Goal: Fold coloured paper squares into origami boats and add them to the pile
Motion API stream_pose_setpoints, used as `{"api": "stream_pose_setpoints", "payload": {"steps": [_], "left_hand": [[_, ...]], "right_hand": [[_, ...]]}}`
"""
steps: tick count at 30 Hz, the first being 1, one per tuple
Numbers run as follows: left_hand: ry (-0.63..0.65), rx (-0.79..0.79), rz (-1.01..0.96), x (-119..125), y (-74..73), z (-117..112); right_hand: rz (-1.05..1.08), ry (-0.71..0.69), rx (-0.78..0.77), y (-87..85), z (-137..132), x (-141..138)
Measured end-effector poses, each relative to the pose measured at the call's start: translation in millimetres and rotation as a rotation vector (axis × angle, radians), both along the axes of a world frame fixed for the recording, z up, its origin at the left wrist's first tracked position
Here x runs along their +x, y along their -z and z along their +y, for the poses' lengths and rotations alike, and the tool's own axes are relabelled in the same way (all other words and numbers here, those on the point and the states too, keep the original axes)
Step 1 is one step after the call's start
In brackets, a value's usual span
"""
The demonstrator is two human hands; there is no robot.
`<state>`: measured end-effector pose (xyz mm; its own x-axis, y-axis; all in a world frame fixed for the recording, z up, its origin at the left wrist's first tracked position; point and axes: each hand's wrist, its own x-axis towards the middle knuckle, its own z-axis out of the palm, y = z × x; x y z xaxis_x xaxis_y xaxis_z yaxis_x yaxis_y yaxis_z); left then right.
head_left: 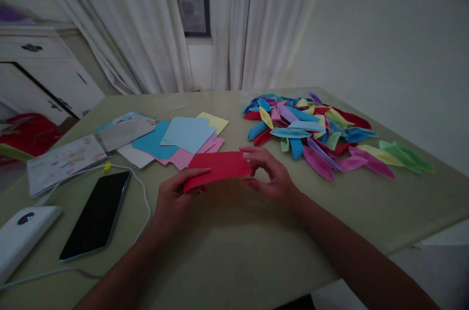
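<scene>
A red sheet of paper (219, 166), an oblong that looks folded, is held up above the table between both hands. My left hand (178, 195) grips its left end, thumb on top and fingers underneath. At the right end, my right hand (269, 173) has its thumb and fingertips curled about the paper's edge. Just beyond lie loose flat sheets: a light blue sheet (188, 133), a darker blue sheet (152, 141), pink sheets (216, 145) and a yellow sheet (218, 122). To the right spreads a heap of folded coloured paper pieces (304, 126), pointed in shape.
On the left of the table (234, 261) lie a black-screened phone (95, 214), a white power bank (27, 236), a white cable (146, 197) and a printed paper packet (68, 161). Curtains (146, 21) hang behind; a white cabinet (40, 68) stands at the left.
</scene>
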<state>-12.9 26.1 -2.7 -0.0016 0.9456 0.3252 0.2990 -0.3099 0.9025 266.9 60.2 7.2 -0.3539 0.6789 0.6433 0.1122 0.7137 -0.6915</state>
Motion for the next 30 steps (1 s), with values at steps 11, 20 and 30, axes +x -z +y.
{"api": "stream_pose_setpoints", "payload": {"steps": [11,20,30], "left_hand": [[0.140,0.089,-0.024,-1,-12.8,-3],[-0.015,-0.076,-0.200,8,-8.9,-7],[0.004,-0.028,-0.162,11,-5.3,-4]], "right_hand": [[0.012,0.062,-0.068,-6.7,6,11],[0.266,0.103,-0.456,-0.4,3,-2],[0.286,0.078,-0.537,1.3,8,-2]]}}
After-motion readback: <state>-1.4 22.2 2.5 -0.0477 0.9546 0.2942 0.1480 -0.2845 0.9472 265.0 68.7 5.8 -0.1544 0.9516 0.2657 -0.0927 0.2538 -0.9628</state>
